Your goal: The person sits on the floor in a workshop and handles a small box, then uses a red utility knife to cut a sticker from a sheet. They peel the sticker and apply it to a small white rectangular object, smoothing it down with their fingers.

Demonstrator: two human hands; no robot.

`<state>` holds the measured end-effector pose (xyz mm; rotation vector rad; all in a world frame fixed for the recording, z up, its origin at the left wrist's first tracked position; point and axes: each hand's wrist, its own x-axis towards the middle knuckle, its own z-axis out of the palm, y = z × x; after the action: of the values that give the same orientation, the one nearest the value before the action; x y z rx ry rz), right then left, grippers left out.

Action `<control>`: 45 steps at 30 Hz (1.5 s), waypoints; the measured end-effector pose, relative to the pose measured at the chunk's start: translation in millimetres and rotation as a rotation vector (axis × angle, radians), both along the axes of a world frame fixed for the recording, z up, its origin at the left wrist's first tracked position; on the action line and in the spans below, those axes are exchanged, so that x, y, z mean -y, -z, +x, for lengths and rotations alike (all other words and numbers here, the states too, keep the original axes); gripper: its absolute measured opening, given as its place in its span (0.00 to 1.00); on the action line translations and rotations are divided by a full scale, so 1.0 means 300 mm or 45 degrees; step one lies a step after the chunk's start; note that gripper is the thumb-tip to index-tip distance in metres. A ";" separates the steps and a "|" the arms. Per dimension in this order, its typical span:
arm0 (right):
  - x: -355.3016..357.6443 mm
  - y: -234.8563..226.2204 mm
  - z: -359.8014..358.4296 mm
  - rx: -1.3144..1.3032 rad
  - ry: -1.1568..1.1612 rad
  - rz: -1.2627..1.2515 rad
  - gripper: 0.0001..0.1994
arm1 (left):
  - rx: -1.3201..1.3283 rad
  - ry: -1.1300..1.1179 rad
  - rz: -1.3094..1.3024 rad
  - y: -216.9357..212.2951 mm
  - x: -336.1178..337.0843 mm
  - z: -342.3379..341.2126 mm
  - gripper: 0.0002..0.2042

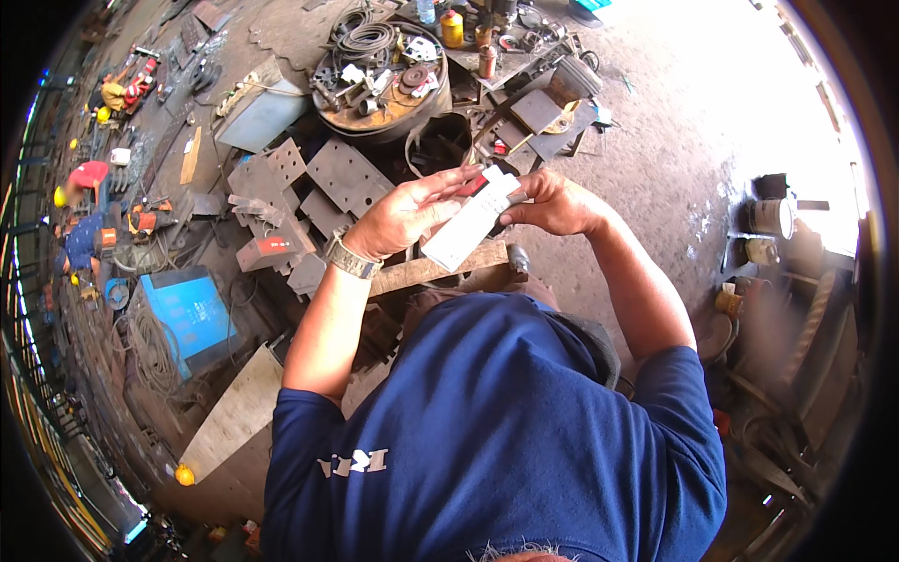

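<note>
In front of my chest, between both hands, is a flat white oblong packet point(465, 228), tilted, with a red patch near its far end. My left hand point(410, 214) is closed along its left side, the fingers reaching to the red part. From the right, my right hand point(559, 203) is closed, thumb and fingers curled at the packet's far right edge. A small greyish piece shows by those fingertips; what it is I cannot make out. A wooden plank point(440, 270) lies below the packet.
Ahead stands a round drum top point(375, 117) with coiled cable, discs and tools. Steel plates with holes point(348, 176) are stacked at the left, beyond a blue machine point(187, 318). Bottles and metal scraps lie at the back. Buckets point(773, 217) stand right. Other people work at the far left.
</note>
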<state>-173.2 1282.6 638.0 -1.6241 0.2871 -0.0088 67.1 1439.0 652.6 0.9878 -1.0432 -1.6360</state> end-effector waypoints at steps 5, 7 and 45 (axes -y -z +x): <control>0.020 -0.022 -0.036 0.002 -0.037 0.031 0.11 | 0.263 0.094 -0.258 0.012 0.028 -0.037 0.16; 0.015 -0.037 -0.044 0.020 -0.011 0.088 0.12 | 0.576 0.081 -0.415 -0.001 0.041 -0.046 0.13; -0.084 -0.060 -0.004 -0.264 0.200 -0.377 0.14 | -0.592 -0.319 0.495 0.082 -0.031 -0.153 0.14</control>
<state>-174.3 1307.9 656.1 -1.8955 0.5955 -0.0030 21.3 1448.1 627.9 0.8777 -0.2838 -1.7731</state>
